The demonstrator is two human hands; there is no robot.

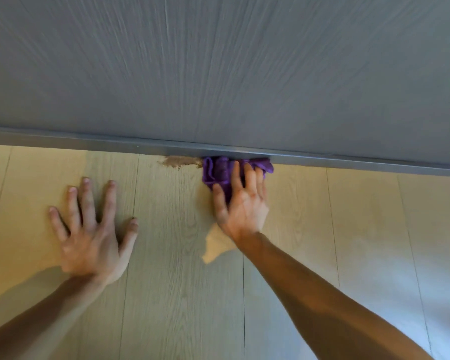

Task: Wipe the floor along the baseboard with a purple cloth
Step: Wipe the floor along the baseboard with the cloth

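The left hand (91,229) lay flat on the floor (172,255), palm down, fingers spread wide and pointing toward twelve o'clock, gripping nothing; its bare forearm ran back toward seven o'clock. At about one o'clock from that hand, a brown smear (181,161) sat on the pale wood-look planks, touching the foot of the baseboard (89,144). Just beside the smear, at its three o'clock, the purple cloth (220,171) lay bunched on the floor with its far edge against the grey baseboard. The right hand (240,201) pressed down on the cloth, fingers extended toward twelve o'clock over its top and the thumb stretched along its left edge, so the hand was flattened onto the fabric rather than closed around it. Its forearm stretched back toward five o'clock. The fingers were slightly blurred. Above the baseboard rose a grey wood-grain wall panel (218,61). No writing or labels could be read anywhere.
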